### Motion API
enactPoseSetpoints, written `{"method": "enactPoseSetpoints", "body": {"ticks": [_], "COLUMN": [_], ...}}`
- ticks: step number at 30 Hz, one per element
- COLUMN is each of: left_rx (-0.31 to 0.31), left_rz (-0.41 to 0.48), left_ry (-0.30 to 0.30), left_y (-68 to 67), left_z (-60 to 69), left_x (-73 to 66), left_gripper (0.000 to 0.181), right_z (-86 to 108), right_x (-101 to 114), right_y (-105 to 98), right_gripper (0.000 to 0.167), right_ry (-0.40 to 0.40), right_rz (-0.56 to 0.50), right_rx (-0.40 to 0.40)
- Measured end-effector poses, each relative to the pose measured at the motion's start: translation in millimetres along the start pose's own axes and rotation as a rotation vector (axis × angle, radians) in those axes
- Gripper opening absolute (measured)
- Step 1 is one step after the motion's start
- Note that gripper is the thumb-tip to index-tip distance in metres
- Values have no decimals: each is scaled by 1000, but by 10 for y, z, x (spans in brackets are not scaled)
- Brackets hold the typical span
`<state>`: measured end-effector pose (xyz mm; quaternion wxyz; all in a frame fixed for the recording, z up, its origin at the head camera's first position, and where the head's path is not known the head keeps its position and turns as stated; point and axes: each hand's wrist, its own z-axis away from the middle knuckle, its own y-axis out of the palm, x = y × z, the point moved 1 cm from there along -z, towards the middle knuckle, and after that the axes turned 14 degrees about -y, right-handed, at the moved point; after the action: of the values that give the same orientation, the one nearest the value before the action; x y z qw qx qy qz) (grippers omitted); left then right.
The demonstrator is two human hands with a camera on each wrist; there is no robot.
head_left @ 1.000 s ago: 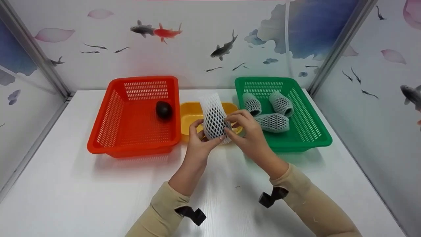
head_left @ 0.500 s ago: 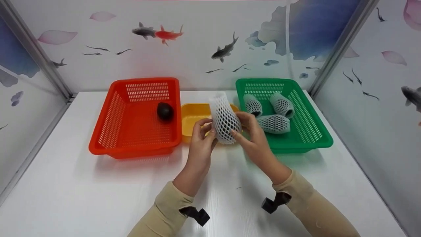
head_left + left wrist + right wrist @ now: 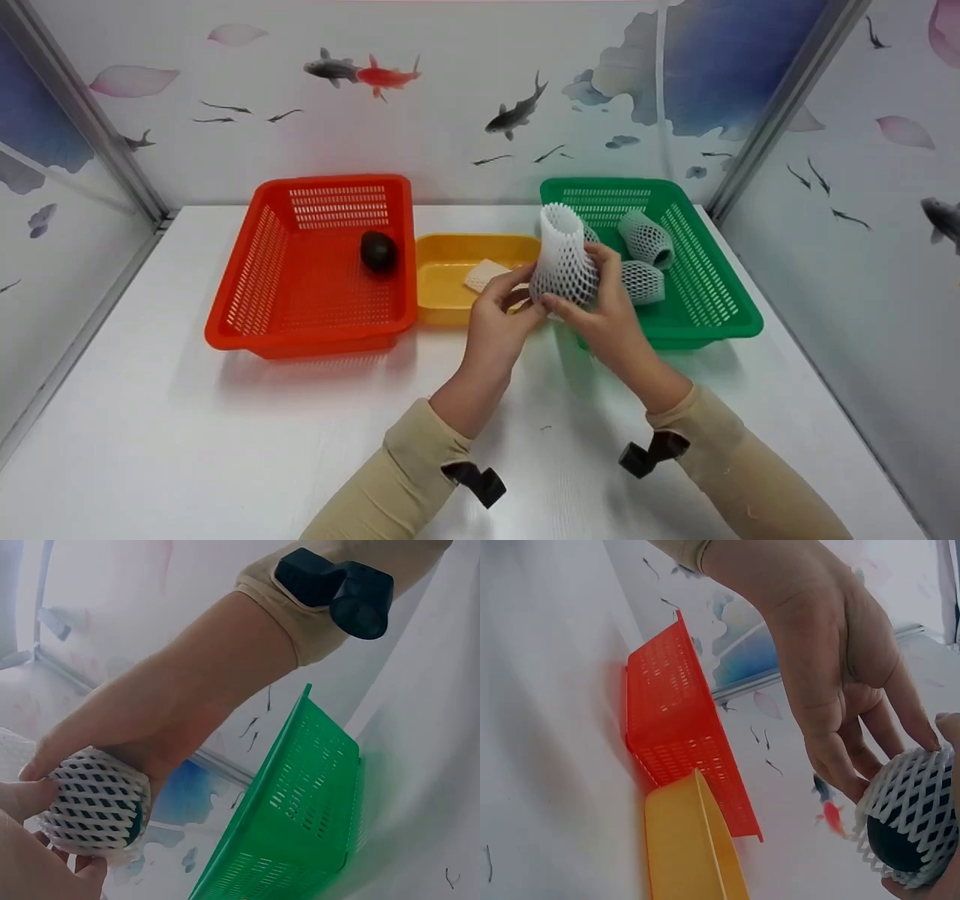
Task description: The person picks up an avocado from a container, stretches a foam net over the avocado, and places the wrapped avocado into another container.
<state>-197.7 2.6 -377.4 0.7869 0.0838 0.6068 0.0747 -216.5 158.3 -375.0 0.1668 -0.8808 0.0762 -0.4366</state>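
Note:
Both hands hold a white foam net sleeve (image 3: 562, 262) with a dark avocado inside it, in front of the green basket's left side. The left hand (image 3: 501, 321) grips the sleeve's lower left, and the right hand (image 3: 616, 315) grips its right side with the thumb at the front. In the head view the sleeve stands nearly upright, its round mouth up. The dark avocado (image 3: 894, 844) shows through the mesh and at one end in the right wrist view. Another dark avocado (image 3: 379, 251) lies in the red basket (image 3: 311, 334).
The green basket (image 3: 712, 326) at the right holds several sleeved pieces, among them a foam-wrapped one (image 3: 646, 240) at the back. Between the baskets stands a yellow tray (image 3: 435, 311) with a flat pale foam net (image 3: 486, 274) in it. Printed wall panels enclose the table.
Both hands have moved right with the sleeved avocado, from over the yellow tray toward the green basket. The sleeve's mouth has come into sight, and the flat net in the tray is uncovered.

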Motion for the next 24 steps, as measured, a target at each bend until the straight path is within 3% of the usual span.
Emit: {"method": "enactPoseSetpoints", "body": {"ticks": [5,10,17,24], "left_rx": [80,107,73,156], "left_rz": [-102,-334,-842,-1449], "left_ry": [36,120,261,463], "left_y": [56,177,416,651], "left_z": [-9,-64,-228,-405], "left_x": [95,217,413,524], "left_gripper": [49,45,37,44], "right_z": [-27,-72,-136,-178], "right_x": [17,5,-24,-124], "right_y": [-261,-546,-897,-1116], "right_gripper": [71,67,68,73], "right_ry": [30,33,137,218], "right_rz": [83,190,183,278], "right_rx": [103,167,196,210]}}
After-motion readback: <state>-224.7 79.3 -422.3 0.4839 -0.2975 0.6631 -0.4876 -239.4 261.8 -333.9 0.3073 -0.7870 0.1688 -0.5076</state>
